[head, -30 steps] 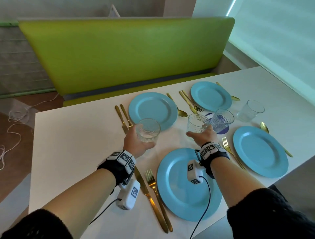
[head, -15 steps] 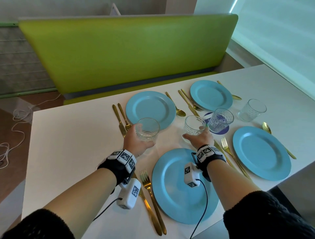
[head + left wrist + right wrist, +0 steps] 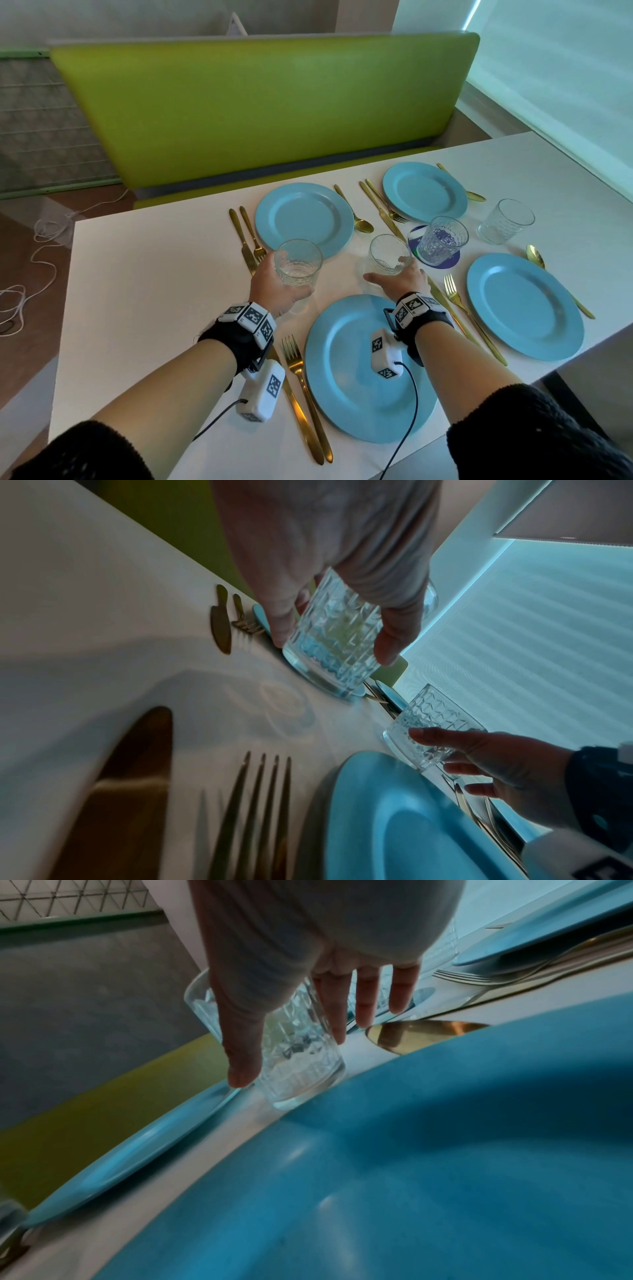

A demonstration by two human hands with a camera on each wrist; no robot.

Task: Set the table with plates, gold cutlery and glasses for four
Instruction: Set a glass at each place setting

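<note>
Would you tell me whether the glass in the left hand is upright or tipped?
Upright: the glass in the left hand shows its open rim on top, base lowest in the left wrist view; whether it touches the table is unclear.

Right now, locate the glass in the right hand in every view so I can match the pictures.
Head: glass centre, beyond the near plate.
Left wrist: lower right, right hand's fingers on it.
Right wrist: centre-left, under the thumb.
Shared landmark: the near plate's rim.
</note>
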